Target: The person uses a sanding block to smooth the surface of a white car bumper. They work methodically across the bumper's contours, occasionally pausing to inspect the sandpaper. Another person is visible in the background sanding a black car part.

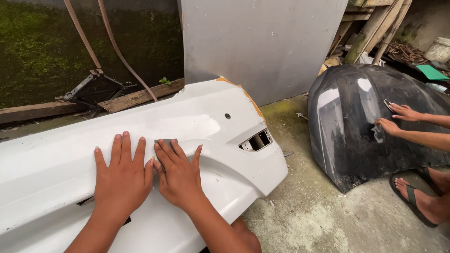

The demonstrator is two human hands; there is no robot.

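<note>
A single head-worn view is given, angled steeply down and forward from just above the work. The white bumper [140, 140] is seen close, filling the lower left, with both hands at the bottom edge. The concrete floor [318, 211], a grey panel [262, 42] and a mossy wall [42, 47] are taken in farther off.

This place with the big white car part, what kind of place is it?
Probably an outdoor car body repair yard. A white bumper is under the right hand, which presses a grey sanding pad. Another person works on a black car panel on the concrete floor.
</note>
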